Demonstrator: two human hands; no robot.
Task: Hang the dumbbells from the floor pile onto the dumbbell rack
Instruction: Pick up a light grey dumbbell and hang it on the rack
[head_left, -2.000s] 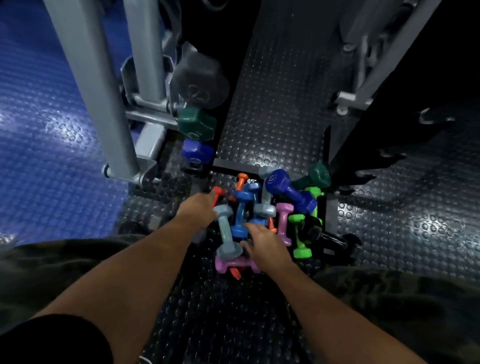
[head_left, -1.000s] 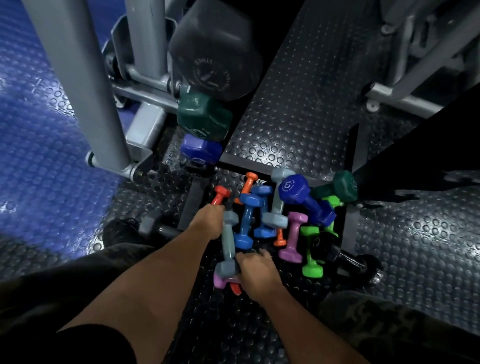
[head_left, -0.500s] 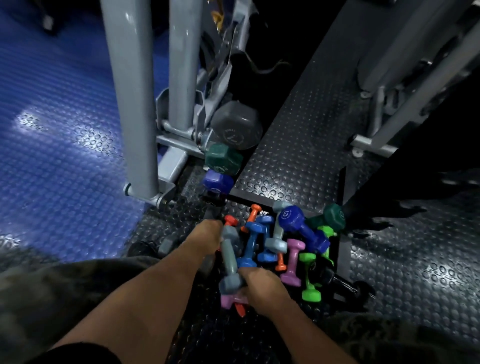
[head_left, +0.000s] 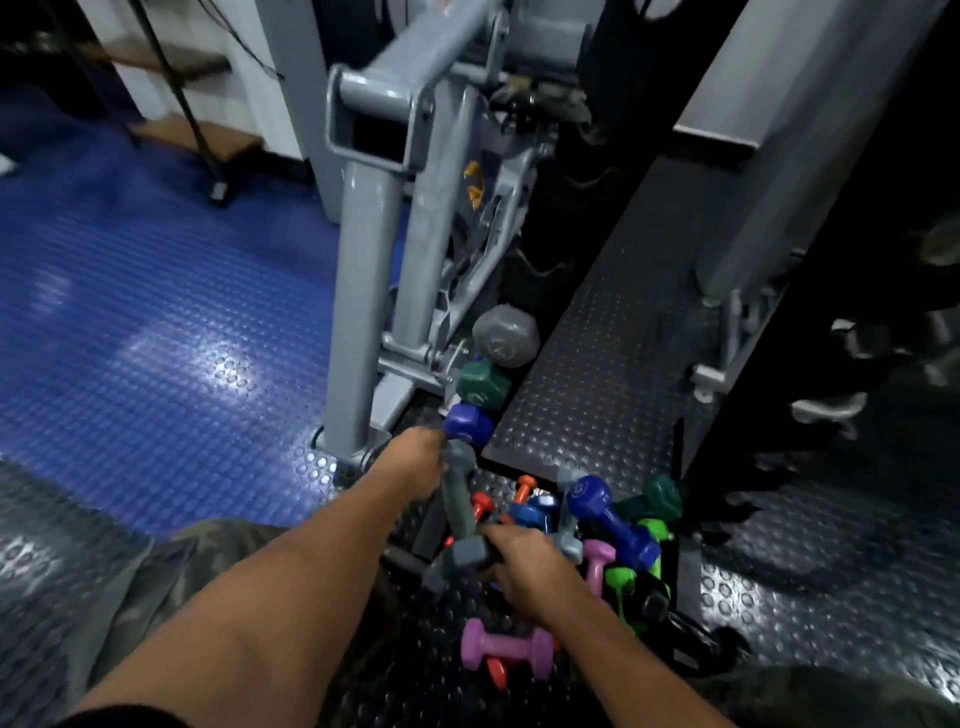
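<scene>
While both arms reach down | left hand (head_left: 413, 462), right hand (head_left: 524, 564) grip grey dumbbell (head_left: 460, 506).

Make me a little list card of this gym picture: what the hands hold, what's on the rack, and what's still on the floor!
left hand: grips the upper end of the grey dumbbell
right hand: holds the lower end of the same dumbbell
rack: grey metal frame; a grey, a green and a blue dumbbell sit in a row at its base
floor pile: blue, green, orange, pink and black dumbbells, jumbled
nearest piece: pink dumbbell on the black studded floor
</scene>
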